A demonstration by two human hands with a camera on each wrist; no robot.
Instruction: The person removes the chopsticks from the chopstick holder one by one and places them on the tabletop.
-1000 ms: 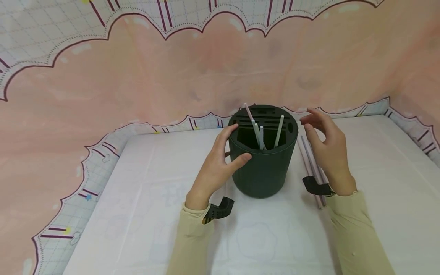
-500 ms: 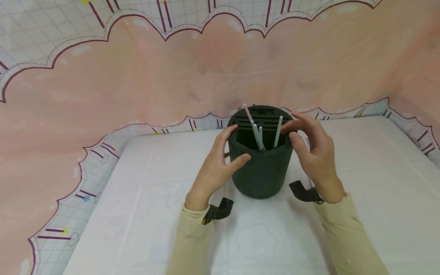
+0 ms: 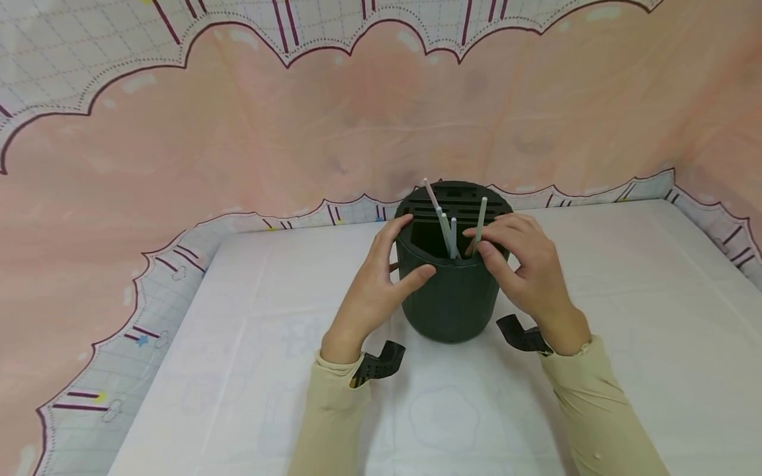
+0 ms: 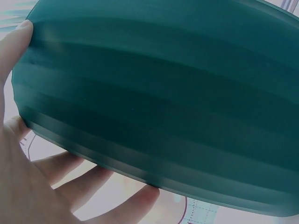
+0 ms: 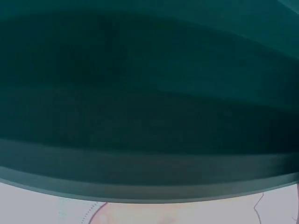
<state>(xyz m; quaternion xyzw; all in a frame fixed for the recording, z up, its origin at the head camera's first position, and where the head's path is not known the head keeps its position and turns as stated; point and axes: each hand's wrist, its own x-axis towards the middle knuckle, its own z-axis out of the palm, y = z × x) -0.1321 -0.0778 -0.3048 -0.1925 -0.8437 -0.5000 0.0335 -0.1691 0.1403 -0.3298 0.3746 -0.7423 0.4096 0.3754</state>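
A dark green utensil holder (image 3: 450,297) stands upright on the white table, with a slotted rear top and a larger front opening. My left hand (image 3: 376,285) steadies it from the left, thumb over the front rim and fingers along the side. The left wrist view shows that hand's fingertips on the ribbed green wall (image 4: 140,102). My right hand (image 3: 526,264) reaches over the right rim, thumb and forefinger pinching a thin pale green stick (image 3: 481,213) in the opening. Several pale sticks (image 3: 445,231), one pinkish, lean in the same opening. The right wrist view is filled by the wall (image 5: 149,116).
A white cloth-covered table (image 3: 286,370) surrounds the holder. Behind it hangs a peach cloth backdrop (image 3: 333,132) with scalloped edging. A black wrist-worn camera (image 3: 378,363) juts inward from the left wrist, another black camera (image 3: 522,334) from the right.
My right hand has moved left from beside the holder to its opening and taken hold of the green stick. Pinkish sticks on the table are now hidden behind that arm. My left hand stays.
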